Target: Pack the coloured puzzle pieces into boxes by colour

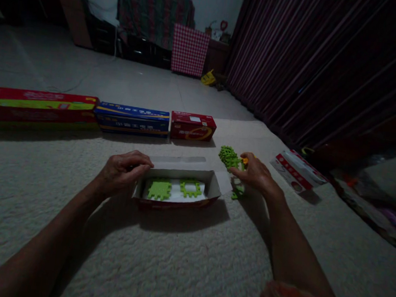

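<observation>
An open box (pixel 175 205) lies in front of me with its lid flaps folded back. Inside, on a white surface, are a solid green notched piece (pixel 159 190) at the left and a green frame-shaped piece (pixel 190 188) at the right. My left hand (pixel 123 172) is closed on the box's back left edge, thumb and fingers pressed together. To the right of the box, my right hand (pixel 251 171) reaches over a pile of green pieces (pixel 228 155), its fingers around something orange and green that is partly hidden. Another green piece lies just below that hand.
Behind the open box stand a long red and green box (pixel 38 109), a blue box (pixel 133 119) and a smaller red box (pixel 193 126) in a row. A white and red box (pixel 296 171) sits at the right, near the dark curtain (pixel 296 60).
</observation>
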`<state>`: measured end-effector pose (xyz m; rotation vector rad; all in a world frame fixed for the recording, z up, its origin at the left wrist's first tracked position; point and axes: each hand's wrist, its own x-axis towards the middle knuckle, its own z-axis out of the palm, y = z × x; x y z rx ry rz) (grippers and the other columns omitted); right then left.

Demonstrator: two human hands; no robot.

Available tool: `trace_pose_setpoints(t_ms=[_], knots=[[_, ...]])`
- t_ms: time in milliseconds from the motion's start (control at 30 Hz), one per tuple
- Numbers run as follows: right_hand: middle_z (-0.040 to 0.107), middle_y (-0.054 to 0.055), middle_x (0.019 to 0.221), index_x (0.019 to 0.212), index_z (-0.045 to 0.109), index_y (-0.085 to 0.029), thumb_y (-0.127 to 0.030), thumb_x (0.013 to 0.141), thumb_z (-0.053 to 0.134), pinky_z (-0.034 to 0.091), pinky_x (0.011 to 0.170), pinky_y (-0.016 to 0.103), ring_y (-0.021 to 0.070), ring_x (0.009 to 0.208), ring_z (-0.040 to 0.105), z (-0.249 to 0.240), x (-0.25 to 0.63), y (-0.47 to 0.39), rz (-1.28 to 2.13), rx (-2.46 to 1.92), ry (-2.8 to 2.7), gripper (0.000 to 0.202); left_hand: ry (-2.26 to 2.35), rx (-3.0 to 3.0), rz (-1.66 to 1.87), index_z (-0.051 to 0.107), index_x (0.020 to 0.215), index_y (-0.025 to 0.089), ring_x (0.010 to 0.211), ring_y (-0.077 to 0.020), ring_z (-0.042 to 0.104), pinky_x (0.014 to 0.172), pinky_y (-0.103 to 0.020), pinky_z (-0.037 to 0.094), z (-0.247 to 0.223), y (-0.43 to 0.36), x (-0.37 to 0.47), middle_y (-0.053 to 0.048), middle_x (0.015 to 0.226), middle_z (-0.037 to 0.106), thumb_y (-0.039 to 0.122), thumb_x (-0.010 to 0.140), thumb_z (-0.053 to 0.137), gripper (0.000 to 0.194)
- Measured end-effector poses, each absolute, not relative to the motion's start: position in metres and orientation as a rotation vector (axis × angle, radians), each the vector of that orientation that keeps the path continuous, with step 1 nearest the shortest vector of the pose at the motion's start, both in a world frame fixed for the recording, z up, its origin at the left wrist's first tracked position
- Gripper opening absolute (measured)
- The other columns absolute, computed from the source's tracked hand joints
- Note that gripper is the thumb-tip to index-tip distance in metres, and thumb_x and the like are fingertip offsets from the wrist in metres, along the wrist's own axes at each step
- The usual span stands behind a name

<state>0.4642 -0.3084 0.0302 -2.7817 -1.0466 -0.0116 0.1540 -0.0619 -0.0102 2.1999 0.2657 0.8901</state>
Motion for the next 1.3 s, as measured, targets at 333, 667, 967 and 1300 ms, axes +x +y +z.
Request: trace_pose_setpoints(t_ms=[333, 667, 967, 1300], knots=[[0.073, 0.01, 0.086, 0.11, 0.07, -0.018, -0.047, 0.081, 0.069, 0.049, 0.071, 0.035, 0.0269, 0.082, 0.069, 0.042, 0.442, -0.311, 0.337, -2.871, -1.318, 0.041, 0.262, 2.181, 0.886, 0.075, 0.076, 0.022, 0.079, -0.0217, 0.071, 0.07, -0.032, 0.058, -0.008, -0.064, 0.154, -0.006, 0.084, 0.075, 0.035, 0.084, 0.067, 0.017], [0.069, 0.011, 0.112, 0.107, 0.066, -0.018, -0.017, 0.07, 0.076, 0.049, 0.081, 0.032, 0.0233, 0.098, 0.064, 0.031, 0.449, -0.32, 0.469, -2.542, -1.7, 0.038, 0.264, 2.169, 0.897, 0.075, 0.075, 0.023, 0.079, -0.0204, 0.071, 0.069, -0.031, 0.058, -0.009, -0.064, 0.154, -0.005, 0.083, 0.075, 0.034, 0.084, 0.067, 0.016], [0.07, 0.009, 0.109, 0.105, 0.067, -0.02, -0.025, 0.074, 0.075, 0.052, 0.085, 0.036, 0.0248, 0.097, 0.066, 0.031, 0.467, -0.32, 0.428, -2.606, -1.574, 0.032, 0.296, 2.168, 0.885, 0.074, 0.072, 0.02, 0.076, -0.019, 0.07, 0.07, -0.031, 0.057, -0.003, -0.069, 0.155, -0.006, 0.081, 0.075, 0.033, 0.082, 0.064, 0.02], [0.067, 0.01, 0.111, 0.108, 0.063, -0.022, -0.04, 0.084, 0.072, 0.05, 0.09, 0.041, 0.027, 0.103, 0.063, 0.101, 0.366, -0.288, 0.137, -1.937, -1.949, 0.031, 0.311, 2.054, 0.842, 0.075, 0.075, 0.018, 0.072, -0.0155, 0.066, 0.066, -0.028, 0.054, -0.009, -0.066, 0.154, -0.007, 0.084, 0.074, 0.034, 0.087, 0.06, 0.025]])
